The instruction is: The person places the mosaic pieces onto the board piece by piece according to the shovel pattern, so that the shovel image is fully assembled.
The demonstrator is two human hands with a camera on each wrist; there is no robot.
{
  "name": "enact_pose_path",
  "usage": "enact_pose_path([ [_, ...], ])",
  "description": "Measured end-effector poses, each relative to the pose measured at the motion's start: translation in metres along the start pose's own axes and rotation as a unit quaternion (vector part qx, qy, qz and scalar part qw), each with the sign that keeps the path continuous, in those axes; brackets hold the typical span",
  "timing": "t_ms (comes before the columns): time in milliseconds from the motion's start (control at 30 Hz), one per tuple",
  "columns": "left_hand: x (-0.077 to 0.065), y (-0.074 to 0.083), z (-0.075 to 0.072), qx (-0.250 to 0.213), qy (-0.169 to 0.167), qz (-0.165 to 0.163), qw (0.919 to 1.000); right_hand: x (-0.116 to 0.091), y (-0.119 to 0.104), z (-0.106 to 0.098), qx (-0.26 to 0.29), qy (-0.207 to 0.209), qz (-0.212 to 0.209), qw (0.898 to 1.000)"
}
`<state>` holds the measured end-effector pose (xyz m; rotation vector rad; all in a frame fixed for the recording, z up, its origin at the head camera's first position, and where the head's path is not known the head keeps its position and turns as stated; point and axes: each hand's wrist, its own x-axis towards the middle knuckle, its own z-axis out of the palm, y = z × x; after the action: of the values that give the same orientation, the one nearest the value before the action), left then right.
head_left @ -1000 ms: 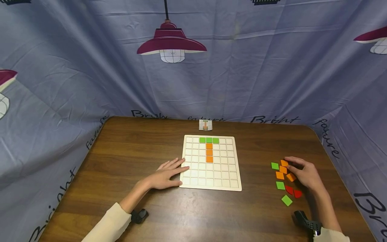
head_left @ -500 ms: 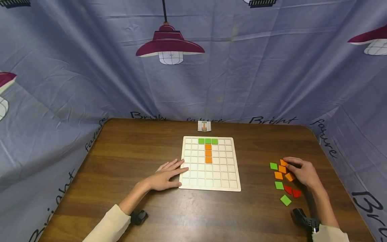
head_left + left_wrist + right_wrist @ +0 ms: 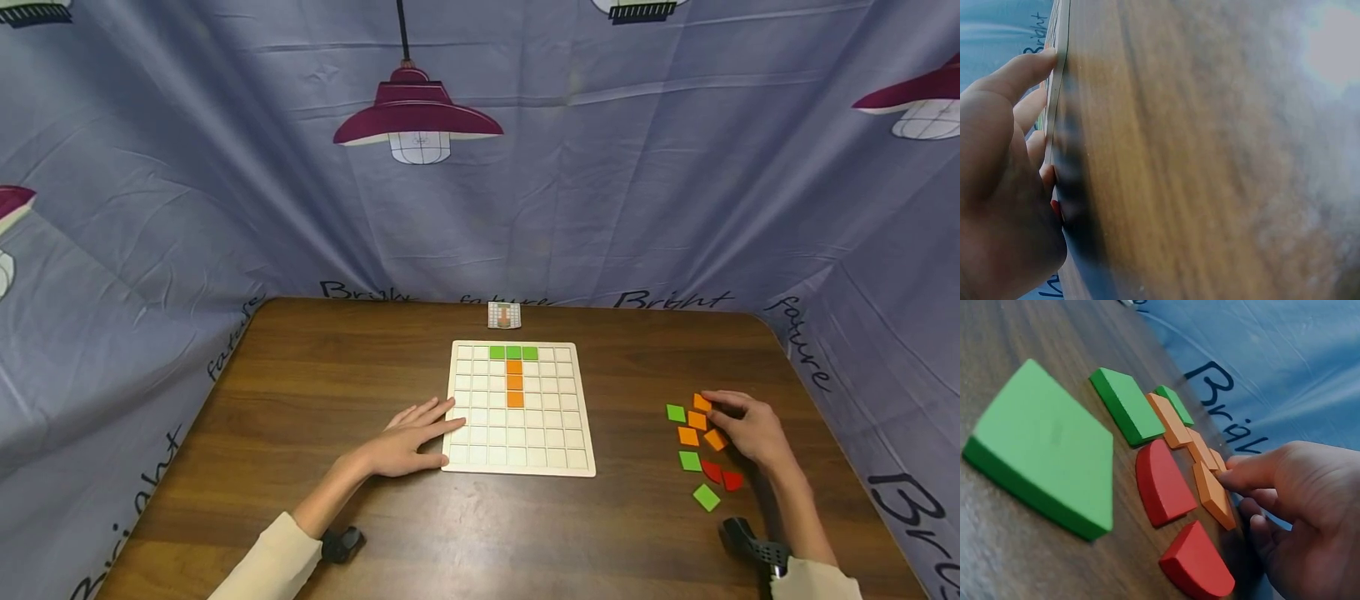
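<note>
My left hand (image 3: 408, 442) lies with its fingers spread, fingertips on the left edge of a cream grid board (image 3: 536, 433). In the left wrist view, the left hand (image 3: 1004, 156) reaches to the board's rim. Set in the board are a row of green square tiles (image 3: 513, 352) and a column of orange square tiles (image 3: 514, 382) below it. At the right, the thumb and index finger of my right hand (image 3: 757, 429) pinch the farthest loose orange tile (image 3: 701, 402). The right wrist view has the right hand (image 3: 1310, 506) partly covering that tile.
Loose around the right hand lie other orange tiles (image 3: 687, 436), several green tiles (image 3: 689, 461) and two red rounded pieces (image 3: 732, 481). A small card with a printed grid pattern (image 3: 504, 315) stands at the table's (image 3: 337, 358) back edge, before a blue curtain (image 3: 540, 208).
The head view has tilted slightly, so the scene sits a little lower and further left. Both hands keep their places relative to the board and tiles.
</note>
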<state>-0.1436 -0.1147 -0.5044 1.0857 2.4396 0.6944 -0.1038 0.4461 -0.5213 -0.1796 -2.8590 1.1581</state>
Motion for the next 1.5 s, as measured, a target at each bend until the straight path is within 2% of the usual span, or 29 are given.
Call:
enact_pose_path([
  [133, 0.0, 0.0, 0.0, 0.002, 0.002, 0.003, 1.0, -0.001, -0.001, 0.001, -0.016, 0.014, -0.007, 1.0],
  [300, 0.0, -0.001, 0.0, 0.003, 0.004, 0.005, 1.0, -0.002, -0.002, 0.001, -0.032, 0.011, 0.004, 0.999],
  [633, -0.001, -0.003, 0.003, 0.006, 0.003, 0.0, 1.0, -0.004, 0.0, 0.002, -0.058, 0.022, -0.009, 0.998],
  [867, -0.002, -0.001, 0.002, 0.001, -0.003, -0.008, 1.0, -0.008, -0.006, 0.0, -0.066, 0.054, -0.019, 0.996],
  [967, -0.001, -0.002, 0.002, 0.004, -0.001, -0.007, 1.0, -0.009, -0.014, -0.002, -0.063, 0.067, -0.032, 0.995],
  [1167, 0.0, -0.002, 0.002, 0.003, 0.003, 0.001, 1.0, -0.01, -0.042, 0.003, -0.039, 0.064, -0.069, 0.995],
  [1500, 0.0, -0.002, 0.001, 0.005, 0.003, -0.006, 1.0, -0.007, -0.1, 0.043, -0.024, 0.041, -0.156, 0.987],
])
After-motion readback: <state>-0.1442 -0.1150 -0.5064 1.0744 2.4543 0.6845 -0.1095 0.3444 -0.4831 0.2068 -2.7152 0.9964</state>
